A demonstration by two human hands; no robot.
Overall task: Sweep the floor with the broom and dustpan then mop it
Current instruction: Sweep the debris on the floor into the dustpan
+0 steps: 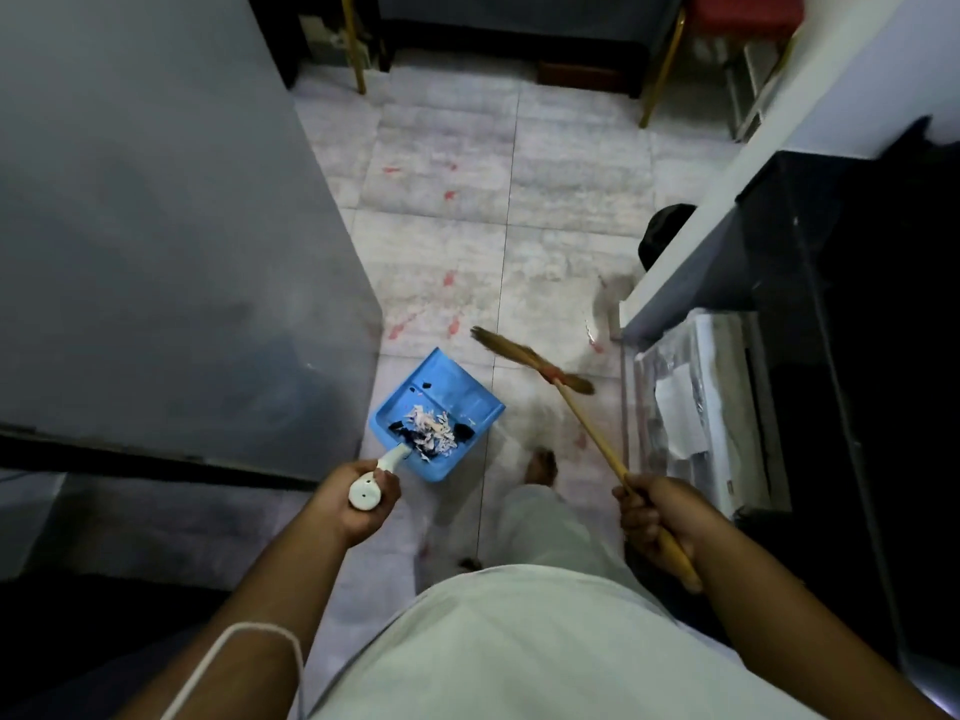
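Observation:
My left hand (356, 504) grips the white handle of a blue dustpan (441, 392), held above the pale tiled floor (571, 189). A heap of white and dark scraps lies in the pan near the handle. My right hand (652, 517) grips the yellow stick of a broom (530, 358), whose brown bristle head hangs just right of the dustpan's open edge, blurred. Red smears mark the floor (452, 280) ahead of the pan. One bare foot (540, 465) shows below the pan.
A grey appliance wall (156, 226) closes the left side. On the right stand a dark glossy cabinet (831, 304) and a plastic-wrapped unit (701, 407). A dark round object (665, 236) sits by the wall. Chair legs (662, 70) and a red seat stand at the far end.

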